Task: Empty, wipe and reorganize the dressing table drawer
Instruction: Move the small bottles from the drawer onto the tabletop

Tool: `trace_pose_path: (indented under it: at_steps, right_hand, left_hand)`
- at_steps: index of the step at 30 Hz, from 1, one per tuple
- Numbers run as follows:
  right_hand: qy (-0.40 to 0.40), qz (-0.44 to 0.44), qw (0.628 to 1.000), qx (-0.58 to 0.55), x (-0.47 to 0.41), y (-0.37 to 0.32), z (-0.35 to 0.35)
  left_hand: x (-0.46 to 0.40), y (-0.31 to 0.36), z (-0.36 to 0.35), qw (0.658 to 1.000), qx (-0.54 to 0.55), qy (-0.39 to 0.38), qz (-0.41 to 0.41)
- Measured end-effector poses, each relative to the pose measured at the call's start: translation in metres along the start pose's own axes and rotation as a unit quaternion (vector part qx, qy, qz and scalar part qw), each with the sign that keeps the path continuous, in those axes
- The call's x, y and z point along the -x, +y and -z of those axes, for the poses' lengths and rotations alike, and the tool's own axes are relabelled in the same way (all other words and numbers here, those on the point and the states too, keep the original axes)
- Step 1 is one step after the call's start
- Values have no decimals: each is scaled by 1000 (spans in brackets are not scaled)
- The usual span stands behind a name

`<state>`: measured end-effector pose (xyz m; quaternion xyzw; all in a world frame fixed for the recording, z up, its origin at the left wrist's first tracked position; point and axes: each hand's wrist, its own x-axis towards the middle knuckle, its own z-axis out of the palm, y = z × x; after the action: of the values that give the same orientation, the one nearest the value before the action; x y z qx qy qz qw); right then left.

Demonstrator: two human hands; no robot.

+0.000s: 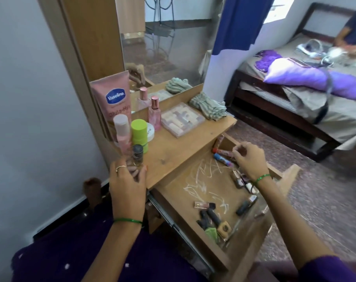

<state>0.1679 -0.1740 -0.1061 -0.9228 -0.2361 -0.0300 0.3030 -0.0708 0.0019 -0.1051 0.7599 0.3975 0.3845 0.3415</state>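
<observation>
The right hand [246, 159] hovers with curled fingers over the lip-balm tubes [224, 154] in the drawer's [173, 197] far corner, whether pinching one I cannot tell. Their long axes run across the drawer, just left of its fingertips (nearer hand by far). The left hand [128, 184] grips a small dark-capped bottle [137, 155] on the tabletop [179, 145].

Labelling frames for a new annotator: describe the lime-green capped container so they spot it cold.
Start at the wooden dressing-table top below the mirror, then go to the bottle cluster at its left end. The lime-green cylindrical container stands upright in front of the pink Vaseline tube; it is the only green item among pink neighbours.
</observation>
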Motion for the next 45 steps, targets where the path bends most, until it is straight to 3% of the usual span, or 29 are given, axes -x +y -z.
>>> trace_pose_path:
  at_steps: [4, 13, 26, 30, 34, 38, 41, 45]
  right_hand:
    - [-51, -51, 997, 40, -12, -3, -14]
    - [-61, -32, 996, 60, -41, -14, -53]
    - [52, -48, 997, -34, -34, -10, -60]
    - [126, -48, 985, -108, -8, -17, -35]
    - [194, 19, 955, -225, 14, -45, -6]
    - [112, 119, 940, -300, 21, -95, 8]
    - [26, 161, 942, -293, 11, -124, -3]
    - [-32, 197, 947, -252, -14, -149, -37]
  left_hand:
    - [-2, -5, -1, 1000, 19, -3, 21]
    - [-2, -5, -1, 1000, 17, -3, 22]
    - [-2, -1, 3, 999, 14, -4, 30]
    - [-5, 0, 1, 999, 3, -5, 38]
    - [-11, 3, -1, 997, -22, -17, 66]
    - [-17, 6, -2, 995, -35, -24, 95]
    - [-18, 8, -2, 993, -37, -23, 108]
    - [-19, 9, -3, 991, -54, -22, 118]
